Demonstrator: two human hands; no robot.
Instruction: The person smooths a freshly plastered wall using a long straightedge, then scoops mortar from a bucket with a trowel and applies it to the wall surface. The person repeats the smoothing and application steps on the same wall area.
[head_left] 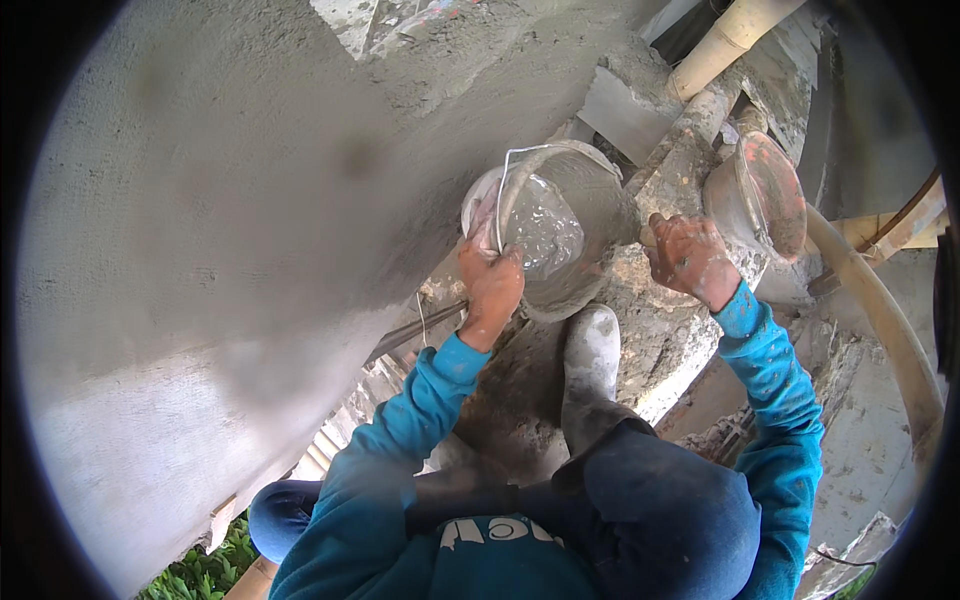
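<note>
A cement-smeared bucket (590, 190) leans in front of me, its mouth toward me and wet grey slurry (545, 228) inside. My left hand (490, 290) is closed on its left rim, beside the thin wire handle. To the right of the bucket, my right hand (692, 260) is closed, fingers curled toward the bucket. What it holds, if anything, is hidden beneath the fingers. Another bucket (725, 205), crusted grey with a reddish inside, lies tilted just beyond my right hand. Both hands are spotted with cement.
A grey plastered wall (220, 200) fills the left side. My boot (592, 355) stands on a rough, cement-covered ledge (660, 345) below the bucket. Bamboo poles (735, 40) cross the far right, and a curved pole (885, 320) bends down the right side. Green leaves (205, 570) show far below at lower left.
</note>
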